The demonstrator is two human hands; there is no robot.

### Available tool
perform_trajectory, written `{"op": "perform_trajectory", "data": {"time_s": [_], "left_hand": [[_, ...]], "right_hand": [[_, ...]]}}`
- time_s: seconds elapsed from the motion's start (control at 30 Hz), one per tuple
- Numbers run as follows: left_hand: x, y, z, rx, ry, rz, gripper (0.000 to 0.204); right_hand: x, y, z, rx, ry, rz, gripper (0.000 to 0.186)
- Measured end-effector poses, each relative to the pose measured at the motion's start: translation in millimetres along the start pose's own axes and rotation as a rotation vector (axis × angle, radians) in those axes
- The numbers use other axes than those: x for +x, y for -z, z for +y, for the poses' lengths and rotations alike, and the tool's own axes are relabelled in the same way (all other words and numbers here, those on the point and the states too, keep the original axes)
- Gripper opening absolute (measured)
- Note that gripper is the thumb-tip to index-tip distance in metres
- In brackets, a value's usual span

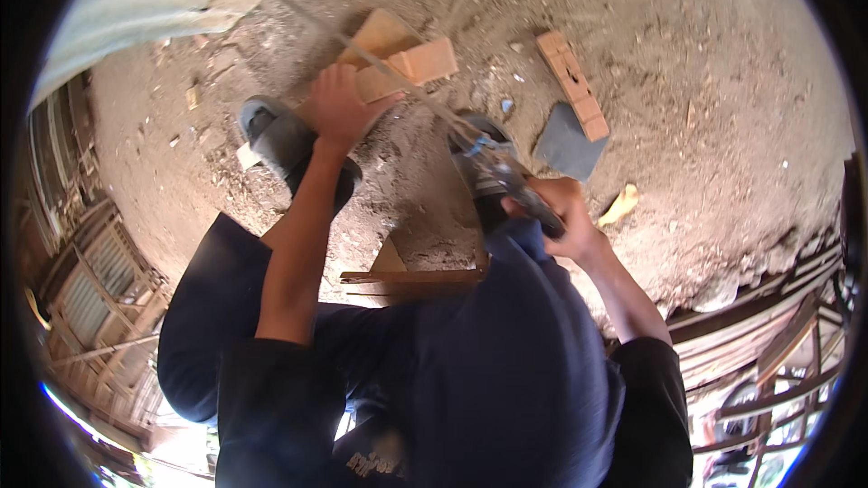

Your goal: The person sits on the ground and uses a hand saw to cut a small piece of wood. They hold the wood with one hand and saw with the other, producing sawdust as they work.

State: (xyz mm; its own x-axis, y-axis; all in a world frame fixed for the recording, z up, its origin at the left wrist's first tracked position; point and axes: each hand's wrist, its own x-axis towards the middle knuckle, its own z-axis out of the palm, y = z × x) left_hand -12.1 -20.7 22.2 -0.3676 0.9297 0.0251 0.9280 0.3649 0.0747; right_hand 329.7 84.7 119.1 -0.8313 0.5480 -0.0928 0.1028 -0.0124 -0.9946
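Note:
Near the far middle, my left hand [340,108] grips a reddish-brown wooden block [420,63], fingers over its far side and thumb stretched along the near side. A flat tan board [378,36] lies beside the block. My right hand [565,212] is closed round the dark handle of a long thin tool [434,108] with a blue wrap near the grip. Its thin length slants up-left across the block; I cannot make out whether it has teeth. My feet, in dark sandals [276,140], stand either side, the left one close to my left hand.
On the dirt floor to the right lie a notched reddish block [574,86], a dark flat plate [570,143] and a yellowish scrap [619,206]. A low wooden piece [411,278] is between my legs. A pale sheet [172,0] covers the far left; slatted wood [768,325] stands at right.

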Motion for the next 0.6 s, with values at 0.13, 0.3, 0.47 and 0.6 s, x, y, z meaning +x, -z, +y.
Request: {"op": "perform_trajectory", "data": {"time_s": [0.13, 0.3, 0.47, 0.6], "left_hand": [[-3.9, -2.0, 1.7, -0.007, 0.016, -0.002, 0.079], [-19.7, -10.1, 26.0, 0.093, 0.041, 0.254, 0.071], [-59.4, 6.6, 80.9, -0.434, -0.088, 0.225, 0.041], [-68.1, 33.5, 125.9, -0.622, -0.161, 0.16, 0.023]], "right_hand": [[-4.5, 29.5, -34.0, -0.321, 0.045, 0.009, 0.008], [-37.8, 33.1, -73.8, -0.398, -0.378, 0.288, 0.014], [-67.7, 17.9, -105.9, -0.337, -0.561, 0.415, 0.022], [-99.5, -2.3, -113.6, -0.328, -0.572, 0.539, 0.022]]}}
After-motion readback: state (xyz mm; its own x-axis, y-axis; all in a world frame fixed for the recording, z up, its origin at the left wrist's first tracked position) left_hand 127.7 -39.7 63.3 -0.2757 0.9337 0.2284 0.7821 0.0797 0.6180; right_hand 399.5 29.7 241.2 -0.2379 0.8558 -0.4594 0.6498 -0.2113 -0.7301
